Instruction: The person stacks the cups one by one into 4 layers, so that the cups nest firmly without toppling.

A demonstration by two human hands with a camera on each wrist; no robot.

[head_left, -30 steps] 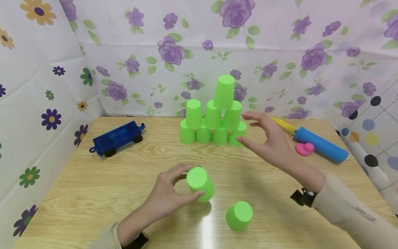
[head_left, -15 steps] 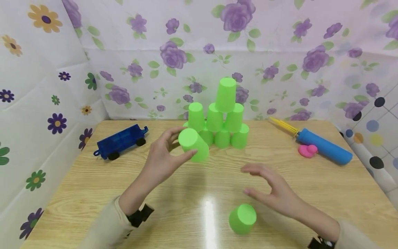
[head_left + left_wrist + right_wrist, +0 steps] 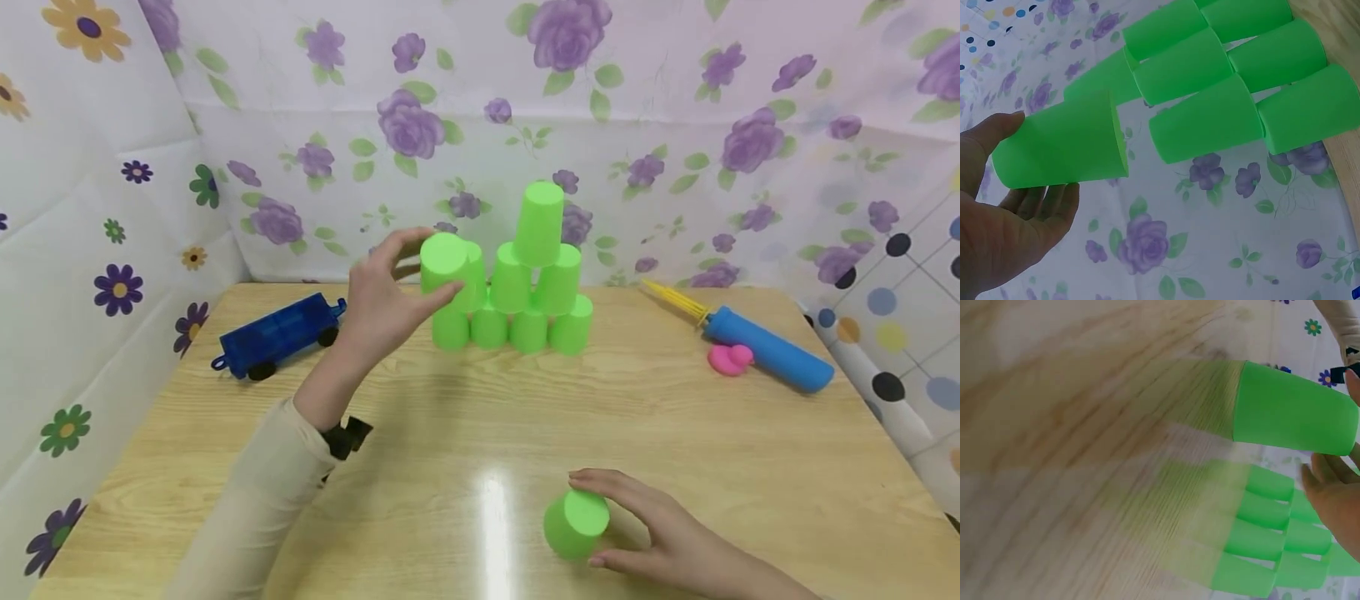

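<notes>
In the head view my left hand (image 3: 382, 292) holds a light-green upturned cup (image 3: 444, 262) by its sides, thumb in front. This cup overlaps the left end of a cup pyramid (image 3: 529, 329): a bottom row, a second row and one cup (image 3: 540, 225) on top. The left wrist view shows the held cup (image 3: 1063, 140) off the table, beside the stacked cups (image 3: 1210, 119). My right hand (image 3: 667, 533) is around a single upturned cup (image 3: 573, 527) near the front, thumb and fingertips right at its sides. That cup (image 3: 1294, 412) stands on the table in the right wrist view.
A blue toy wagon (image 3: 281, 333) sits at the left of the wooden table (image 3: 360, 483). On the right lie a blue pump (image 3: 772, 350) with a yellow end and a pink toy duck (image 3: 731, 359). Flower-printed cloth (image 3: 300, 108) hangs behind.
My left hand has carried its cup from the table's middle up and back to the pyramid's left end. The right hand has drawn back from the pyramid's right side to the single front cup.
</notes>
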